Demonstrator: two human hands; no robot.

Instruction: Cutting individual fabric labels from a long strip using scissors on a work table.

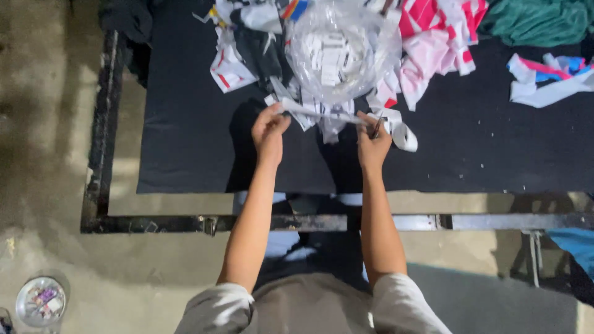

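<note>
A clear plastic bag [337, 49] full of small white paper labels sits at twelve o'clock on the black cloth-covered worktop [185, 142], with pink-and-white fabric scraps [433, 37] at about one o'clock and a green cloth [538, 21] further toward two. A small white roll of tape [405, 137] lies just right of the hands. The left hand [269, 130] has its grip pinched shut on one end of a thin white strip of labels [322, 114]. The right hand [373, 143] holds the other end, fingers curled closed, with a dark slim tool against the strip; I cannot tell what it is. Both forearms reach straight forward, and the strip is stretched between the hands just below the bag.
</note>
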